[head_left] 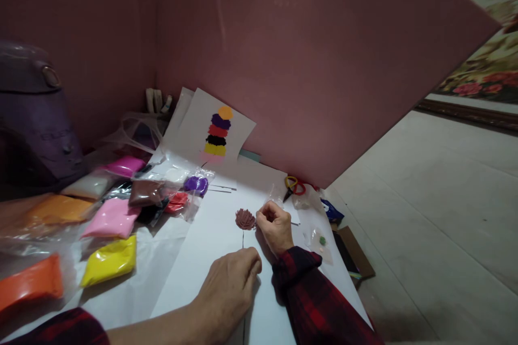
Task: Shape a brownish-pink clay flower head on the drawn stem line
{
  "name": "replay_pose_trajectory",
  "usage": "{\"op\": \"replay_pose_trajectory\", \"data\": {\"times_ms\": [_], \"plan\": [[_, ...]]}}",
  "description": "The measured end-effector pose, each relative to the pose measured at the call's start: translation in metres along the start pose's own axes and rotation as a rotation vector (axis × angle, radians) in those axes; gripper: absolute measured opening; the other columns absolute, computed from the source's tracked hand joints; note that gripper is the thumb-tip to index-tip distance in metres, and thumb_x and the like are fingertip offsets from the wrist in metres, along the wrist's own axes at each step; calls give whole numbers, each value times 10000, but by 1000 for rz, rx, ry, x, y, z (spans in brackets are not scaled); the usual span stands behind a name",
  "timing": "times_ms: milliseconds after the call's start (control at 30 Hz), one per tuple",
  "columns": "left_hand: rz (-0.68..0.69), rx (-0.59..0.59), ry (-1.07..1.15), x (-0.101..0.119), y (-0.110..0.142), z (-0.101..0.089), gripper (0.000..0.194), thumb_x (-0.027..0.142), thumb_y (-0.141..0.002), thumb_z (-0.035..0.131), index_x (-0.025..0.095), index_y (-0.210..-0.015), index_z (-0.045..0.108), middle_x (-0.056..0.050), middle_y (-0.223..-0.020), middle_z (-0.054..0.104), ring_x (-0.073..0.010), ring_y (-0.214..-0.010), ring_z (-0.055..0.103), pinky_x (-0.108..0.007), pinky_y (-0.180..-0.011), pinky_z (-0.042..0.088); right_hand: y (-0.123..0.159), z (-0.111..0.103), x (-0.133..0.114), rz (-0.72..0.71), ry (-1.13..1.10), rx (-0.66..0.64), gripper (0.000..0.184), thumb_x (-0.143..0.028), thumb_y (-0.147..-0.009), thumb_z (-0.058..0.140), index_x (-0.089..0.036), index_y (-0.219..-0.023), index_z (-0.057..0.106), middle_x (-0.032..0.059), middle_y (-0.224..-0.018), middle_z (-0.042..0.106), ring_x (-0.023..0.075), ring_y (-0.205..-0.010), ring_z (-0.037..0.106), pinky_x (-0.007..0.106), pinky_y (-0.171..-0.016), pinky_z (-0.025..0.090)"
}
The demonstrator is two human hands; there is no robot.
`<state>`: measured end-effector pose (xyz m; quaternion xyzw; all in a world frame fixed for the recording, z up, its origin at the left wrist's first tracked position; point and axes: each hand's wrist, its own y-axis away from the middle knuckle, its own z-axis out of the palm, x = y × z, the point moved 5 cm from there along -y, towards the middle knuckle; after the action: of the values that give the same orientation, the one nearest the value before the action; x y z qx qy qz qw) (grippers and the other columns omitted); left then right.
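Note:
A round brown clay flower (245,219) with a ragged, petal-like surface lies on the white paper (202,264). A thin dark stem line (243,240) runs down from it and passes under my left hand. Just right of the flower, my right hand (277,228) is closed in a pinch, its fingertips close to the flower's edge. What it pinches is too small to make out. A thin grey rod end (295,223) shows beyond this hand; whether the hand holds it I cannot tell. My left hand (232,288) rests below the flower with curled fingers, their tips hidden.
Bags of coloured clay, including yellow (110,262) and pink (113,218), lie at left. A card with coloured patches (218,132) leans against the wall. Scissors (290,187) and a small bag with a green bit (322,241) lie near the right table edge.

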<state>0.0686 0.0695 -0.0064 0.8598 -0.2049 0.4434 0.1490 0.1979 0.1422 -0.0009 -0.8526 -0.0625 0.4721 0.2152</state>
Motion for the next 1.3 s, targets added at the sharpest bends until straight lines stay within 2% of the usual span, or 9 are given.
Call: {"op": "replay_pose_trajectory", "data": {"times_ms": [733, 1133, 1300], "plan": [[-8, -4, -14, 2, 1, -2, 198, 226, -870, 321, 214, -708, 434, -39, -759, 602, -188, -731, 544, -304, -705, 402, 0, -5, 9, 15, 135, 114, 202, -210, -700, 512, -209, -545, 383, -91, -484, 309, 87, -471, 301, 223, -487, 275], [-6, -4, -5, 2, 0, -1, 201, 227, -873, 310, 214, -704, 417, -38, -753, 589, -191, -729, 533, -311, -705, 395, -2, -15, 8, 18, 63, 290, 203, -298, -744, 545, -196, -583, 473, -66, -505, 401, 98, -473, 372, 221, -484, 322], [-7, 0, -21, 1, 0, 0, 201, 216, -873, 312, 214, -707, 425, -34, -760, 593, -185, -736, 536, -303, -712, 391, -3, -14, 12, 27, 58, 279, 196, -288, -724, 543, -199, -570, 461, -71, -497, 386, 96, -472, 357, 219, -481, 314]]}}
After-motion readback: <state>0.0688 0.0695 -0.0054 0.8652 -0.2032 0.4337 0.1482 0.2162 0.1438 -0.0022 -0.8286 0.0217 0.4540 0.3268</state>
